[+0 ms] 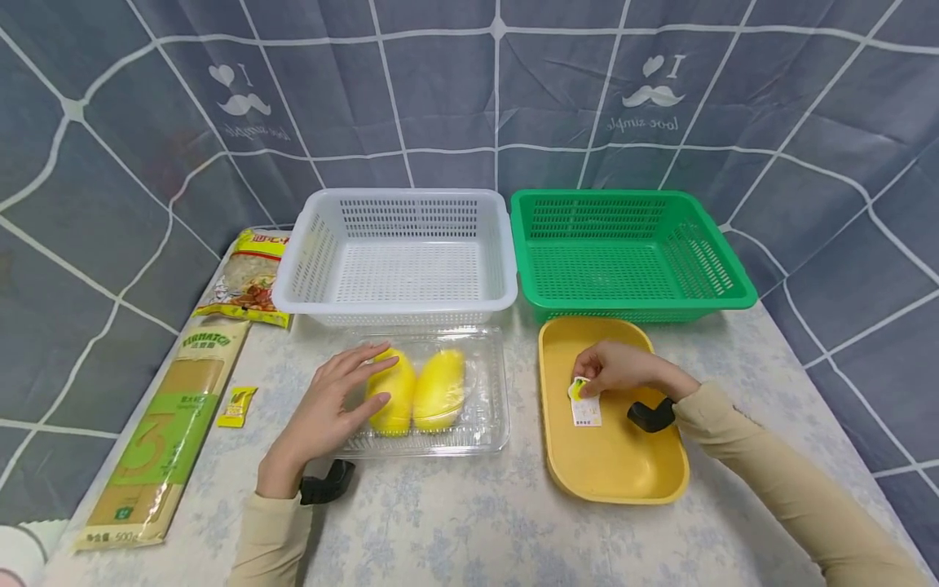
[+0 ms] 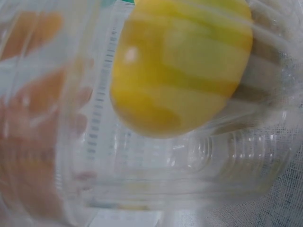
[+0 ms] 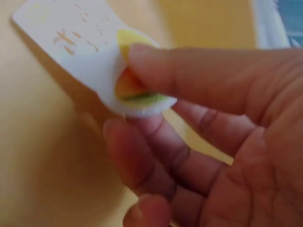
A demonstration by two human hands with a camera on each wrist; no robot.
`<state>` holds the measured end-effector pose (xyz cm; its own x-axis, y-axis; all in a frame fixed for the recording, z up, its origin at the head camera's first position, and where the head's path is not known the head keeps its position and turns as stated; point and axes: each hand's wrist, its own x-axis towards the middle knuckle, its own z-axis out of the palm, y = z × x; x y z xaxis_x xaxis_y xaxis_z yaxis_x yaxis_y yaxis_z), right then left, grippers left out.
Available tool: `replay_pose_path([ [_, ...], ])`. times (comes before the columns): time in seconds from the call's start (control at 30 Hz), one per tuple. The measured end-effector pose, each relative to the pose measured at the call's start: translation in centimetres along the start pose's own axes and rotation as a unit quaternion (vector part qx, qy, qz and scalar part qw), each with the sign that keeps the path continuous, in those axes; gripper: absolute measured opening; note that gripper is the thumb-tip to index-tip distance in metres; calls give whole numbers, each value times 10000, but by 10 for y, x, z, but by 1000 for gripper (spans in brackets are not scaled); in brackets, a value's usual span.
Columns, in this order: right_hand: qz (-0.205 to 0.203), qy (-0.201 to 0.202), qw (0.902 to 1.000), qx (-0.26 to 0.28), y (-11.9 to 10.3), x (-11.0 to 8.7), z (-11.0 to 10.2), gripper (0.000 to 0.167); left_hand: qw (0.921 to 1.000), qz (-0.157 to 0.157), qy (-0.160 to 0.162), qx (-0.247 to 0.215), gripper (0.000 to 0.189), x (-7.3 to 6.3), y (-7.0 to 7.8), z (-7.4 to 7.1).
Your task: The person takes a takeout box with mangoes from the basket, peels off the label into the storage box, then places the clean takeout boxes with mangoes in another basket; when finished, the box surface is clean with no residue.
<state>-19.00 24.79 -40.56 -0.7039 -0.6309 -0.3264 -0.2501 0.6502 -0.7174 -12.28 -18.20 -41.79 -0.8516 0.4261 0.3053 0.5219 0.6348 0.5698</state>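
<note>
My right hand (image 1: 619, 364) pinches a small white card (image 1: 587, 412) between thumb and fingers over a yellow tray (image 1: 616, 473). In the right wrist view the card (image 3: 83, 54) shows a rounded end with a coloured fruit picture under the thumb, and orange lettering beyond it. My left hand (image 1: 333, 412), fingers spread, lies over the left side of a clear plastic clamshell box (image 1: 487, 391). Two yellow mangoes (image 1: 440, 390) sit side by side inside. Close up in the left wrist view, one mango (image 2: 180, 66) appears behind the clear wall, with fingers seen blurred through the plastic.
Behind the box stands a white basket (image 1: 392, 308), with a green basket (image 1: 638, 303) to its right. On the left lie a spaghetti pack (image 1: 165, 436), a small yellow packet (image 1: 236, 407) and a food bag (image 1: 249, 277). A grey checked cloth (image 1: 455, 98) hangs around the table.
</note>
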Motion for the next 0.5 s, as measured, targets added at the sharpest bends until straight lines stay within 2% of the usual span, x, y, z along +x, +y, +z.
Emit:
replay_pose_path([
  [0.07, 8, 222, 9984, -518, 0, 2, 5, 12, 10000, -10, -4, 13, 44, 0, 0, 0],
  [0.13, 185, 435, 9935, -1035, -3, 3, 10, 16, 10000, -5, -4, 19, 44, 0, 0, 0],
  [0.23, 524, 734, 9778, -1892, -12, 1, 14, 24, 10000, -13, -7, 35, 44, 0, 1, 0],
  [0.33, 773, 859, 9625, -2454, -20, -3, 14, 30, 10000, -37, -6, 52, 44, 0, 0, 0],
  [0.4, 676, 858, 9643, -2412, -23, -7, 7, 29, 10000, -38, -13, 59, 44, 0, 0, -1],
  [0.5, 297, 759, 9848, -1534, -22, -17, -18, 27, 10000, -19, -21, 45, 44, 1, 1, -1],
])
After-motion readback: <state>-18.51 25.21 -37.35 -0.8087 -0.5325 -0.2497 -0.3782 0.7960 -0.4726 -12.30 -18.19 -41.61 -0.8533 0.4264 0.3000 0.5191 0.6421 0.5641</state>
